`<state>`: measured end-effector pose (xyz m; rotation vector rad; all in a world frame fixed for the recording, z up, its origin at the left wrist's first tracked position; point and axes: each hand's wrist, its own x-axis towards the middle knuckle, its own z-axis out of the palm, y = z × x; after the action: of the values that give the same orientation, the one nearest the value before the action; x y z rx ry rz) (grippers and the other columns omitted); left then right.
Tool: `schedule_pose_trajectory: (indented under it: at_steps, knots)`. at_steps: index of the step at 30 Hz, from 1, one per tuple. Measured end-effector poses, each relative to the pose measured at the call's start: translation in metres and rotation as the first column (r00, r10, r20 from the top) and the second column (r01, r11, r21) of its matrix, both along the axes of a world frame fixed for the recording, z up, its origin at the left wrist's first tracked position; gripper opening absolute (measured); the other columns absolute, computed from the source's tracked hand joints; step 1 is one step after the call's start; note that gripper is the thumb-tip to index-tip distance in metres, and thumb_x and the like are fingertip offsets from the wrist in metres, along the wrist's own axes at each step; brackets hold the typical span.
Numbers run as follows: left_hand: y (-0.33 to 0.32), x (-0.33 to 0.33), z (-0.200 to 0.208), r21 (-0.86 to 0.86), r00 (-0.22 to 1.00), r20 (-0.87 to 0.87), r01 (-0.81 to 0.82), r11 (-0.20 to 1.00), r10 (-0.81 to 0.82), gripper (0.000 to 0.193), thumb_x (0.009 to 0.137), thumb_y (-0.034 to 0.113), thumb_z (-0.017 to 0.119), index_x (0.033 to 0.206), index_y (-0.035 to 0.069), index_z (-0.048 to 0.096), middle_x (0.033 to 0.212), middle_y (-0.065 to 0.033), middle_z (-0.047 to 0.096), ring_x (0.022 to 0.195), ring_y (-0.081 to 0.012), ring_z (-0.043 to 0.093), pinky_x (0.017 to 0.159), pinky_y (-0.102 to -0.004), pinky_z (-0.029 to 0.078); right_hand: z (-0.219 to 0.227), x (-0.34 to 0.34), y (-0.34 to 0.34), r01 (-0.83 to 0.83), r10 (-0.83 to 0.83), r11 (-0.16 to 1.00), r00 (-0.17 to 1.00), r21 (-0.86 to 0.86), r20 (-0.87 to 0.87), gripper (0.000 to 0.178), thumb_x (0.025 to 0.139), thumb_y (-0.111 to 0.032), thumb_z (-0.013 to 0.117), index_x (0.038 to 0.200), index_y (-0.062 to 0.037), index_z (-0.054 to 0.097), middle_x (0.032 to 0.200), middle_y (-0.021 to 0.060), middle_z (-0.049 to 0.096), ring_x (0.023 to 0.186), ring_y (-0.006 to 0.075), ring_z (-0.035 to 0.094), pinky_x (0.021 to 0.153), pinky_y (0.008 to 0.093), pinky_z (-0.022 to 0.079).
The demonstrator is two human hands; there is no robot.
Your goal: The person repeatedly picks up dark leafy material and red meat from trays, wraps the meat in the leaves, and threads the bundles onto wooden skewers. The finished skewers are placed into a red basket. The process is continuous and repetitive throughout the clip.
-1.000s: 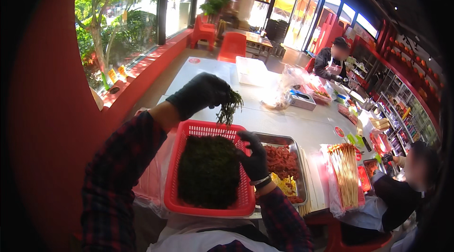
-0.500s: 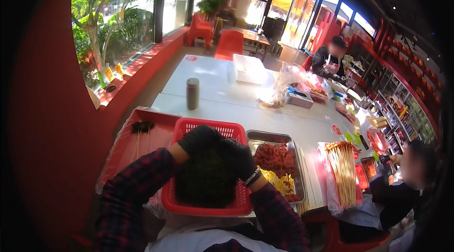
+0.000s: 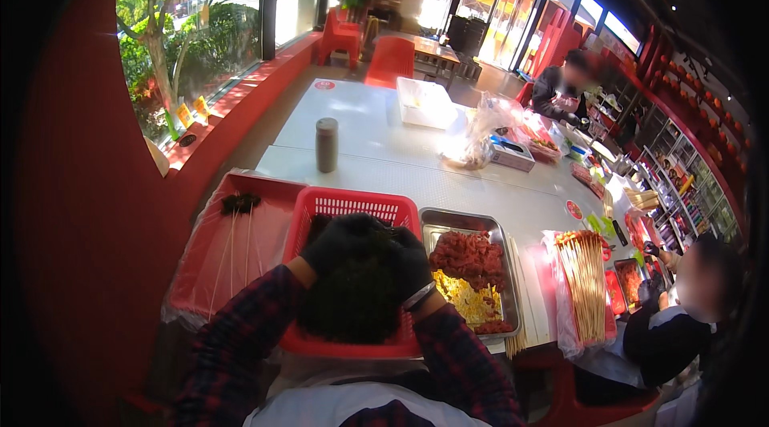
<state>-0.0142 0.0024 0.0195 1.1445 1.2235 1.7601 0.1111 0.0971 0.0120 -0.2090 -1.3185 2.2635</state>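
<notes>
Both my hands, in black gloves, meet over a red plastic basket [image 3: 352, 351] holding a heap of dark green leafy stuff [image 3: 348, 311]. My left hand [image 3: 343, 241] is at the heap's upper left, its fingers bent inward. Opposite it, my right hand [image 3: 407, 260] curls in from the right, the fingertips of both close together. What they pinch is lost in the dark gloves and greens. Left of the basket, a red plastic-lined tray [image 3: 276, 223] carries a few thin skewers [image 3: 232, 239] with dark leafy clumps [image 3: 239, 203] on their far ends.
Right of the basket lies a steel tray [image 3: 436, 223] with red meat [image 3: 469, 260] and yellow pieces [image 3: 469, 303]; loose skewers [image 3: 517, 291] line its side. Farther right sit loaded skewers [image 3: 581, 283] and a co-worker [image 3: 681, 323]. A grey-green can [image 3: 327, 145] stands beyond the basket.
My hands have shifted a little, the left one turning inward and lower over the greens. The whole view has moved slightly; the trays and basket keep their places.
</notes>
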Motion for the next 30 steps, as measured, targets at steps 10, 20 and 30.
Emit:
schedule_pose_trajectory:
  at_steps: [10, 20, 30]
  knots:
    - [0.014, -0.002, -0.032, -0.136, 0.976, 0.049, -0.203, 0.97, 0.212, 0.014, 0.078, 0.001, 0.055, 0.09, 0.001, 0.06, 0.086, -0.0069, 0.061, 0.078, -0.0148, 0.058, 0.073, -0.0265, 0.048, -0.019, 0.003, -0.008, 0.277, -0.464, 0.322, 0.88, 0.905, -0.104, 0.015, 0.073, -0.002, 0.056, 0.088, -0.0025, 0.056, 0.079, 0.0131, 0.057, 0.076, 0.0219, 0.058, 0.065, 0.0287, 0.047]
    - [0.007, -0.01, -0.033, -0.347, 0.987, -0.148, 0.014, 0.938, -0.069, 0.018, 0.074, 0.001, 0.059, 0.092, -0.001, 0.061, 0.09, -0.0089, 0.062, 0.082, -0.0165, 0.058, 0.076, -0.027, 0.046, 0.021, 0.012, 0.014, 0.098, -0.147, 0.271, 0.987, 0.957, -0.06, 0.011, 0.07, -0.001, 0.058, 0.081, -0.0033, 0.06, 0.074, 0.0104, 0.059, 0.07, 0.0208, 0.06, 0.063, 0.0273, 0.048]
    - [0.007, -0.004, -0.031, -0.066, 0.984, 0.044, 0.178, 0.982, -0.175, 0.043, 0.068, -0.006, 0.06, 0.108, 0.005, 0.049, 0.104, -0.0045, 0.054, 0.096, -0.0146, 0.051, 0.083, -0.0273, 0.043, 0.002, 0.012, 0.012, -0.015, -0.042, 0.949, 0.984, 0.314, 0.174, 0.015, 0.073, 0.003, 0.054, 0.086, -0.002, 0.06, 0.08, 0.0048, 0.061, 0.074, 0.0129, 0.058, 0.067, 0.0233, 0.047]
